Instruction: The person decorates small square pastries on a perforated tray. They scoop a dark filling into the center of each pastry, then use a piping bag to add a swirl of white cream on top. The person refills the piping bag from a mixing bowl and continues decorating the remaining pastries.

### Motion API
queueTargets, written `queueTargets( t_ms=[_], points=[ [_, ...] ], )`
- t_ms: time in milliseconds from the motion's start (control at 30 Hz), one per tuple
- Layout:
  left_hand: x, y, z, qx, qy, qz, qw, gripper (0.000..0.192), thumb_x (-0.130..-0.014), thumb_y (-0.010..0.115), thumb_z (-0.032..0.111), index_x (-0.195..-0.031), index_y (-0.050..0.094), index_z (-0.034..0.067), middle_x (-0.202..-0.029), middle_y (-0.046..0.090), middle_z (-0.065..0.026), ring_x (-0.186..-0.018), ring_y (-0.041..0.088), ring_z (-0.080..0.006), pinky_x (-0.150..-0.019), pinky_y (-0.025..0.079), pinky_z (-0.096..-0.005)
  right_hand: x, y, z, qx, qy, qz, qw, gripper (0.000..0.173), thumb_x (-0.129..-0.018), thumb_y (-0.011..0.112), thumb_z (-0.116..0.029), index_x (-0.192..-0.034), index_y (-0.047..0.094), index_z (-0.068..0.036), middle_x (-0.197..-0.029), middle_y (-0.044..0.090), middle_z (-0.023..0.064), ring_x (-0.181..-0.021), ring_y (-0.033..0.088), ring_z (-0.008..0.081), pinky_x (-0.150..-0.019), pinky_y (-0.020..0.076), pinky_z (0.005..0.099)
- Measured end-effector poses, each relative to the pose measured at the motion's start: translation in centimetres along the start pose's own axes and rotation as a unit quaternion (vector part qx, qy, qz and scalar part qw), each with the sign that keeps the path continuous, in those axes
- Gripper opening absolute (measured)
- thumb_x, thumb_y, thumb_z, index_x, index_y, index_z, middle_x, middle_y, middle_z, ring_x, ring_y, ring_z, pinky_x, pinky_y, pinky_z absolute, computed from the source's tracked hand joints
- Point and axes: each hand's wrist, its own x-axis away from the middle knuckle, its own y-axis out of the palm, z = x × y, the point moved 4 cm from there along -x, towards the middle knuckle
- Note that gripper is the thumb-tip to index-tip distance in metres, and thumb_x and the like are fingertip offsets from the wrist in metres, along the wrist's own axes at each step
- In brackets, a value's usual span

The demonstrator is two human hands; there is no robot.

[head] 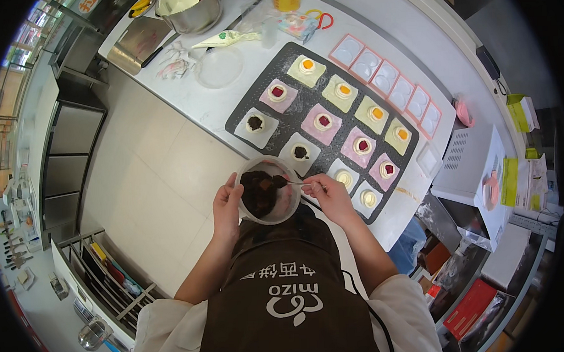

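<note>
My left hand (227, 202) grips the rim of a round translucent plastic tub (290, 199). Dark brown crumbs (257, 196) fill much of its left side. Between the fingers of my right hand (329, 196) is a thin metal spoon (295, 182), its bowl over the tub and loaded with crumbs. Beyond lies a dark perforated mat (301, 83) bearing rows of green, pink and white dough squares. Cream tops them, with orange cubes on green squares and dark red cubes on pink. Two white squares (300, 152) carry dark crumbs; two nearer ones (369, 199) show only cream.
Pink-edged clear trays (385, 79) line the mat's far side. A piping bag (229, 38), a clear lid (218, 68), scissors (325, 20), a knife (153, 56) and a steel bowl of cream (192, 17) sit farther off. A white microwave-like appliance (470, 167) stands to the right.
</note>
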Motion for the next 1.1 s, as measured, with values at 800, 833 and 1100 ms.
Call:
queueTargets(
  t_ms=[800, 833, 1100],
  points=[
    [-0.5, -1.1, -0.7, 0.008, -0.008, 0.025, 1.000, 0.018, -0.097, 0.063, 0.014, -0.083, 0.054, 0.007, -0.155, 0.041, -0.0235, -0.142, 0.039, -0.0232, -0.112, 0.031, -0.0335, -2.2, -4.6, 3.5, -0.092, -0.007, 0.123, 0.988, 0.026, -0.107, 0.048, -0.016, -0.120, 0.062, 0.002, -0.106, 0.072, 0.0137, -0.094, 0.069, 0.0173, -0.085, 0.0557, 0.0293],
    [-0.5, -1.1, -0.7, 0.006, -0.010, 0.027, 1.000, 0.019, -0.097, 0.063, 0.014, -0.083, 0.054, 0.007, -0.155, 0.041, -0.0234, -0.142, 0.039, -0.0232, -0.112, 0.031, -0.0336, -2.5, -4.9, 3.9, -0.067, -0.007, 0.134, 0.989, 0.025, -0.107, 0.048, -0.015, -0.119, 0.062, 0.002, -0.106, 0.072, 0.0134, -0.093, 0.069, 0.0169, -0.084, 0.0558, 0.0289],
    [-0.8, -1.1, -0.6, 0.005, -0.011, 0.034, 0.999, 0.021, -0.097, 0.064, 0.014, -0.081, 0.051, 0.008, -0.155, 0.041, -0.0234, -0.143, 0.038, -0.0233, -0.112, 0.030, -0.0338, -4.0, -4.6, 3.9, 0.035, -0.004, 0.161, 0.986, 0.023, -0.106, 0.049, -0.013, -0.116, 0.064, 0.001, -0.102, 0.073, 0.0126, -0.091, 0.070, 0.0163, -0.082, 0.0568, 0.0284]
  ],
)
